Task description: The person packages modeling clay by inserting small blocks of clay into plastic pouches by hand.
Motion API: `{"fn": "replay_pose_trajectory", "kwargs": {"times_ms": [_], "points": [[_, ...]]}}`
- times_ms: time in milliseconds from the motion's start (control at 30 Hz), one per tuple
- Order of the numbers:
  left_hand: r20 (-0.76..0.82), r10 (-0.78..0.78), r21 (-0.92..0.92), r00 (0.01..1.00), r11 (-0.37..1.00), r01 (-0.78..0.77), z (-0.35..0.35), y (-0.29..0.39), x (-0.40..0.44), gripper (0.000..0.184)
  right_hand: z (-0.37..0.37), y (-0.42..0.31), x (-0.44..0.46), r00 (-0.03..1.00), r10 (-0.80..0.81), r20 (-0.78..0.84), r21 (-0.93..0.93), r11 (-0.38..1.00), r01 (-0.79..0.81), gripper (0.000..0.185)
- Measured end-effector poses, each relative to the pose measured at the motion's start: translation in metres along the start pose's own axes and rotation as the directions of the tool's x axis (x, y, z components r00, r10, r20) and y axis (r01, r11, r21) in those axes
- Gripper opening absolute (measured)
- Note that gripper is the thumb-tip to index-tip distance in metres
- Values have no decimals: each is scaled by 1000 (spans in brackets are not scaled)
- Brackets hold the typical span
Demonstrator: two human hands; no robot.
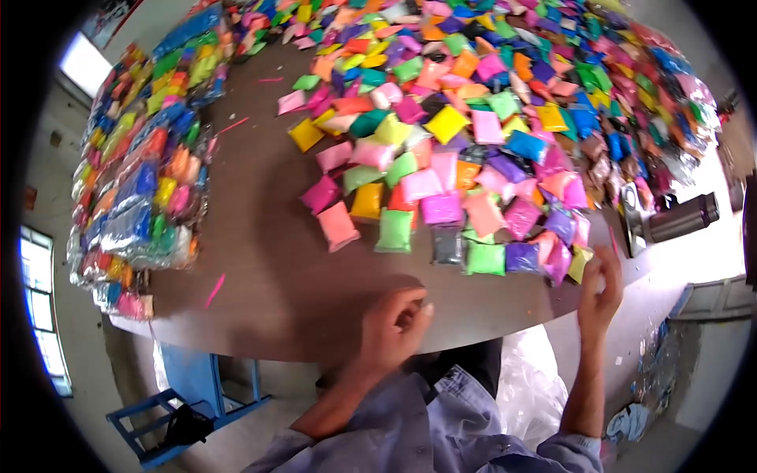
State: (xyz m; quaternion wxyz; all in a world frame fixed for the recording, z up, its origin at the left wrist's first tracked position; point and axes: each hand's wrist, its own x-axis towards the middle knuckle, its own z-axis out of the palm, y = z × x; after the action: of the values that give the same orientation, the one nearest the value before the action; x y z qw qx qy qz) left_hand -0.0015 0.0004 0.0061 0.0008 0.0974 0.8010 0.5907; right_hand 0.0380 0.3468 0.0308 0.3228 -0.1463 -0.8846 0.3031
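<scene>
While my left hand (394,322) and right hand (601,290) have partly curled fingers, I cannot tell whether either grips anything. Small multicoloured plastic packets (441,208) cover the brown tabletop (260,272) ahead, flanked by stacked transparent packet-filled bags (130,201), left, and a metallic cylindrical flask (684,220), right.

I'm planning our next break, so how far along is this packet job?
Looks done: the filled clear bags stacked at the left. In hand: no packet shows in the curled left hand; the right hand is beside a yellow packet, any hold unclear. Left: many loose packets across the table, so plenty seems to remain.
</scene>
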Motion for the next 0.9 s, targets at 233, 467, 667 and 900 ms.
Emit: {"fn": "replay_pose_trajectory", "kwargs": {"times_ms": [233, 467, 667, 900], "points": [[-48, 166, 166, 985, 974, -156, -50, -3, 21, 29, 77, -97, -72, 959, -119, 258, 200, 978, 67, 8], [-60, 360, 607, 931, 754, -252, -110, -26, 83, 35, 91, -94, -79, 971, -115, 211, 82, 992, 99, 4], [77, 348, 671, 934, 675, -307, -108, -35, 104, 47, 94, -89, -80, 980, -87, 176, 98, 993, 70, 4], [50, 448, 643, 892, 669, -372, -105, -49, 104, 46, 94, -95, -76, 990, -133, 42, 104, 986, 128, 2]]}}
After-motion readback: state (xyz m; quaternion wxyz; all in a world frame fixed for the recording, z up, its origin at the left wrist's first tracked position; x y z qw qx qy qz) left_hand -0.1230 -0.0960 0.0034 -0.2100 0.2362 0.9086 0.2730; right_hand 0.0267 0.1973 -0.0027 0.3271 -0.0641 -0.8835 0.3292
